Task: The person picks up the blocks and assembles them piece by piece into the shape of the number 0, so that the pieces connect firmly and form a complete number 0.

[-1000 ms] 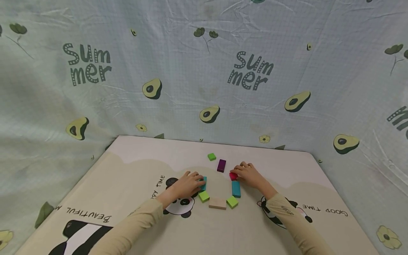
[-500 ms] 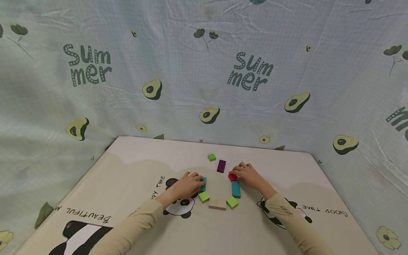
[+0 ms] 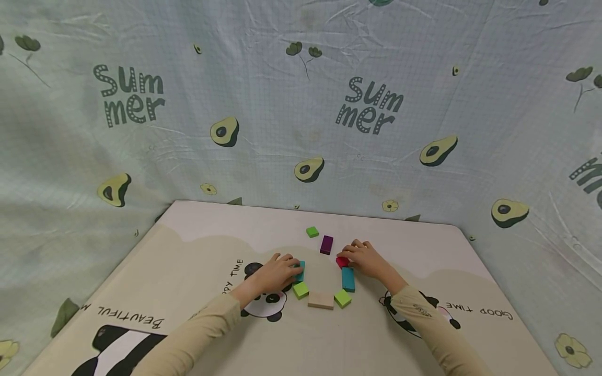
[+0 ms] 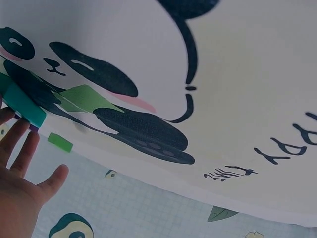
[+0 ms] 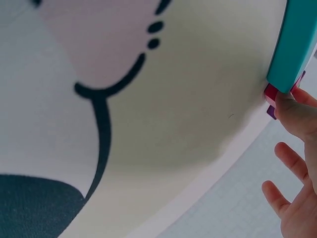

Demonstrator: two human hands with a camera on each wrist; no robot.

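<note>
My left hand (image 3: 278, 272) holds a teal rectangular block (image 3: 301, 273) with its fingertips; in the left wrist view the thumb is out of sight and the other fingers (image 4: 25, 156) are spread. A small red block (image 3: 342, 262), partly covered, is pinched between thumb and finger of my right hand (image 3: 369, 259). It sits at the far end of a second teal block (image 3: 348, 280). In the right wrist view the red block (image 5: 271, 92) appears against that teal block's end (image 5: 292, 44), with the remaining fingers held away.
Between the two teal blocks' near ends lie a green block (image 3: 301, 290), a plain wooden block (image 3: 321, 300) and another green block (image 3: 343, 298). Farther back are a purple block (image 3: 326, 245) and a green one (image 3: 312, 231). A patterned curtain (image 3: 263, 104) hangs behind the panda-print table (image 3: 400, 235).
My right hand has shifted slightly left and nearer with the red block, bringing it toward the right teal block's far end. The left hand and the other blocks stay in place.
</note>
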